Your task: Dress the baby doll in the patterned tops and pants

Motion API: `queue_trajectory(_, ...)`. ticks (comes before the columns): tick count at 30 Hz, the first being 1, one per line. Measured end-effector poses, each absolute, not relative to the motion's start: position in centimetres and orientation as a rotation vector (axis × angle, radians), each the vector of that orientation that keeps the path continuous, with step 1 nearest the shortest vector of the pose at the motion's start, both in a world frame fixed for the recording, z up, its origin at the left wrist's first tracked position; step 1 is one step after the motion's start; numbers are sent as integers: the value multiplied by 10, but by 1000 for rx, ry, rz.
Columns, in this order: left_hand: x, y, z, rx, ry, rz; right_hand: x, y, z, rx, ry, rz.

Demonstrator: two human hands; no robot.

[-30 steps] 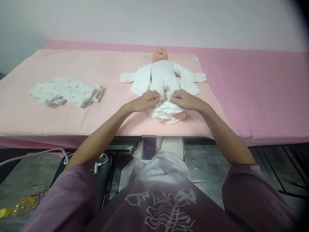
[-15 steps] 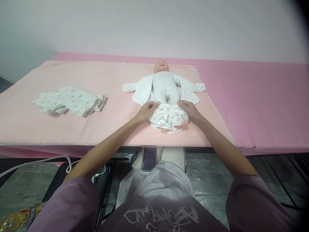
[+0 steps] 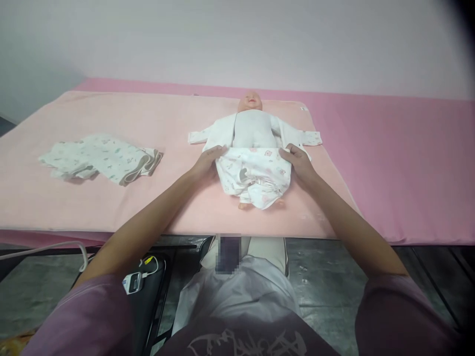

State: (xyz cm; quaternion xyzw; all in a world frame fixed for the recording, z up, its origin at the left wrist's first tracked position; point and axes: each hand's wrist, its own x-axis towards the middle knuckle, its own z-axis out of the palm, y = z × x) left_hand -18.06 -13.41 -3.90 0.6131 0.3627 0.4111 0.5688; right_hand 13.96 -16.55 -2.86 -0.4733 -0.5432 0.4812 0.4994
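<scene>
A baby doll [image 3: 253,129] lies on its back on the peach mat, its head toward the wall. Under its torso and arms spreads an open white baby jacket [image 3: 218,129]. White printed baby pants [image 3: 256,170] cover the doll's legs, with the feet poking out below. My left hand [image 3: 208,160] is closed on the left end of the waistband. At the opposite end, my right hand [image 3: 300,162] pinches the waistband too. Between my hands the band is stretched wide across the doll's lower belly.
A folded printed baby garment with grey edging [image 3: 102,159] lies to the left on the peach mat [image 3: 148,207]. The pink table cover [image 3: 389,173] extends right. Below the table edge at left, a small device with a white cable [image 3: 133,283] rests on a black seat [image 3: 148,306].
Both hands have moved apart and up toward the doll's waist, drawing the pants from the lower legs over the thighs. The waistband is now spread wider.
</scene>
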Motion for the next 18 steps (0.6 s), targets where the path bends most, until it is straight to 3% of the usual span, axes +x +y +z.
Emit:
queue_trajectory(4,-169,-121,-34,1435,980,1020,127,-149,-21,-1251,-1490,888)
queue_trajectory(10,-149,-112,3,2017,990,1065,104,-142,7,-1347,-1880,521)
queue_trajectory(14,-140,-93,-1,1882,1010,1166,106,-127,1,-1329,-1724,581)
queue_trajectory(18,-136,-79,-32,1536,1165,1242,116,-110,-27,-1287,-1397,860)
